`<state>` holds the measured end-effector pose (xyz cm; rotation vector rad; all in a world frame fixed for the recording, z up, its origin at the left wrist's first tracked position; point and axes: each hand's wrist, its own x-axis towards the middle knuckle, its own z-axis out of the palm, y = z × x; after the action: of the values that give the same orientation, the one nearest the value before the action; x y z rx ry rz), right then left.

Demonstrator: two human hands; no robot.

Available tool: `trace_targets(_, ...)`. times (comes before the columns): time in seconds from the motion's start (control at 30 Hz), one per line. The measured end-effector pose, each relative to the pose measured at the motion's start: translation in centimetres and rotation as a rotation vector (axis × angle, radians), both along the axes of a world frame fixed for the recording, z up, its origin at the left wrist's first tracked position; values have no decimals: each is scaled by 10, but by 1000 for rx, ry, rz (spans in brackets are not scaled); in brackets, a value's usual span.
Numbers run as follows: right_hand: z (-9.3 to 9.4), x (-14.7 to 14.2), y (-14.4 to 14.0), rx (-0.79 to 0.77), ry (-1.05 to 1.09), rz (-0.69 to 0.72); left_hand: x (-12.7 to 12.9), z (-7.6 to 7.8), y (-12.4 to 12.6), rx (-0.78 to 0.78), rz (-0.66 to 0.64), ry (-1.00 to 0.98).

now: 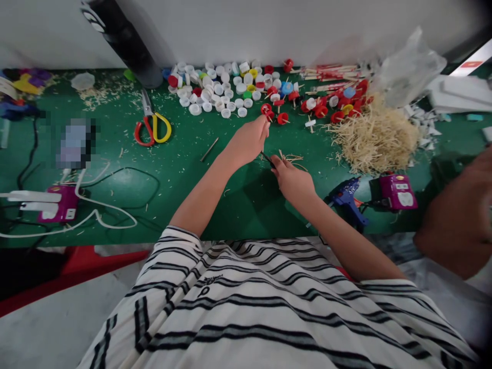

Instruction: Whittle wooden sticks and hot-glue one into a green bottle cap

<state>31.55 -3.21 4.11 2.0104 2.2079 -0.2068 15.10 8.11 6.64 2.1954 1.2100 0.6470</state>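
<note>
Thin dark stick [268, 159] between left hand [246, 141] and right hand [292, 179].

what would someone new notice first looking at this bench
The scatter of bottle caps, mostly white with red ones to the right, along the far edge of the green table. Right of them lies a heap of pale wood shavings. In the middle the left hand and right hand meet over a thin dark tool, with red and yellow scissors lying to the left.

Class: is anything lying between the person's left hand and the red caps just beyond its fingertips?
Nothing visible. The left hand reaches right up to the red caps, with only bare green table around them. The right hand sits nearer, out of the way.
</note>
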Motion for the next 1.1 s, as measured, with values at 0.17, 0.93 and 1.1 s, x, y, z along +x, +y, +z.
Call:
trace_targets(0.17, -5, -1, -10, -67, -35, 8, -4, -2, 4, -4, 34, 4)
trace_targets(0.93, 3, 11, -46, -28, 45, -131, -1, 19, -9, -46, 19, 143)
trace_targets(1.1, 8, 4, -46, 7, 141, -104, -5, 15, -6, -55, 21, 113)
